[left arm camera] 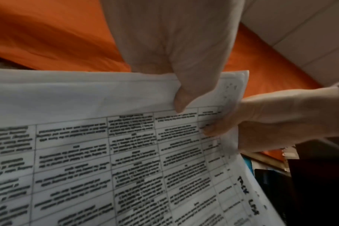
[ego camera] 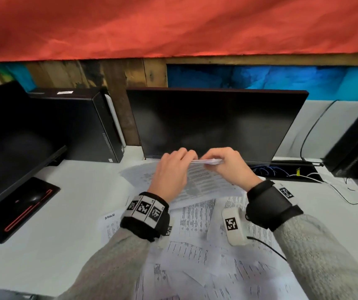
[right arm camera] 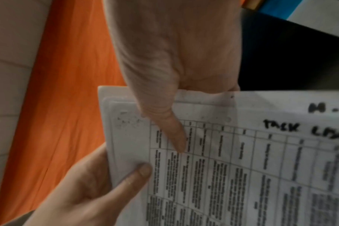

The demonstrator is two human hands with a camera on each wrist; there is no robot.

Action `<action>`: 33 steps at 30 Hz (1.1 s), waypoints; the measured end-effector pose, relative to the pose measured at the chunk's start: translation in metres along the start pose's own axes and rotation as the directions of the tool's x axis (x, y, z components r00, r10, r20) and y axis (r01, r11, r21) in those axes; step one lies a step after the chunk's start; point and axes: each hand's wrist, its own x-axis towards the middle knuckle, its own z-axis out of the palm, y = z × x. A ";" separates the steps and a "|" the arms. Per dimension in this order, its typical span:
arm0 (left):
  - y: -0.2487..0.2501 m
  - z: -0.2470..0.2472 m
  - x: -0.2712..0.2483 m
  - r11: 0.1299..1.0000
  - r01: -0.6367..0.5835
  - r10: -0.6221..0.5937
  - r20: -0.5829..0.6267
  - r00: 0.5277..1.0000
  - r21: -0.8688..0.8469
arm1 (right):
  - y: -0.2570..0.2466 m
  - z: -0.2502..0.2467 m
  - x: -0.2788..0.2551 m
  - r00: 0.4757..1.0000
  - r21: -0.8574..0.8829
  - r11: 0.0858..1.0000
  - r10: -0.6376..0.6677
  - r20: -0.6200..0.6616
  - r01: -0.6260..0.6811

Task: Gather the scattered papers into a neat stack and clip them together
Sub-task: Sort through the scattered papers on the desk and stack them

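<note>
Your left hand (ego camera: 171,169) and right hand (ego camera: 228,167) both pinch one corner of the paper stack (ego camera: 208,161), raised just before the monitor (ego camera: 212,124). With loose sheets (ego camera: 195,252) below, that shallow pinch could let pages fan or slip.

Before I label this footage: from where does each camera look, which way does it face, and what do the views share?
Head: worn high, facing forward and down at the desk; shows left hand, right hand, both sleeves.
Left wrist: looks along the left hand; its thumb pinches the held sheets.
Right wrist: looks along the right hand, thumb on the sheets.
Shared: each wrist view shows both hands gripping the same corner.
</note>
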 end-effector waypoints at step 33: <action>-0.051 0.069 -0.035 0.218 0.537 -0.840 0.123 0.528 -0.815 | 0.090 0.045 -0.053 0.983 -0.384 0.921 -0.011 -0.183 -0.061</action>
